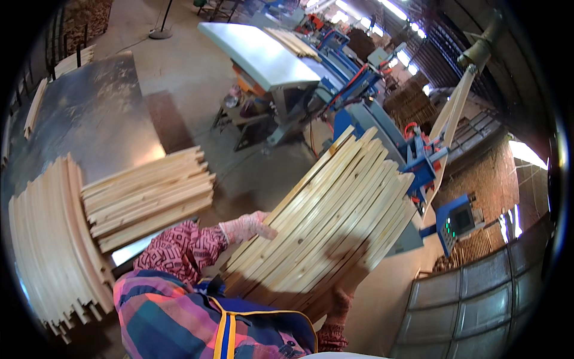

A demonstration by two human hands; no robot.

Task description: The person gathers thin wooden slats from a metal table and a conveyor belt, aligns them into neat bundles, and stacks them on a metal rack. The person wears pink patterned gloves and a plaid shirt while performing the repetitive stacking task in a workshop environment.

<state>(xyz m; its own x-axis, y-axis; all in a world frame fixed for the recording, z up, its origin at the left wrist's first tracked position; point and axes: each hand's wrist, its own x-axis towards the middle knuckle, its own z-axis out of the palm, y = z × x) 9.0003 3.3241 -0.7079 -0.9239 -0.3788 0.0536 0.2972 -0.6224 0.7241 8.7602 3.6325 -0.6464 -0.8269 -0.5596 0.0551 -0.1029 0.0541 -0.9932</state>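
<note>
A wide layer of pale wooden strips (323, 221) lies side by side in front of me, slanting up to the right, with uneven far ends. My left hand (251, 227), in a light pinkish glove, grips the left edge of this layer. Low on its right edge is my right hand (341, 302), in shadow; its thumb shows against the wood while the other fingers are hidden. Shadows fall across the near part of the strips. What supports the layer underneath cannot be made out.
Two more stacks of wooden strips, one long (51, 233) and one shorter (149, 194), lie at left by a dark metal table (101, 107). A white-topped table (257, 54) stands ahead. Blue machinery (376, 128) and a control box with screen (457, 221) stand at right.
</note>
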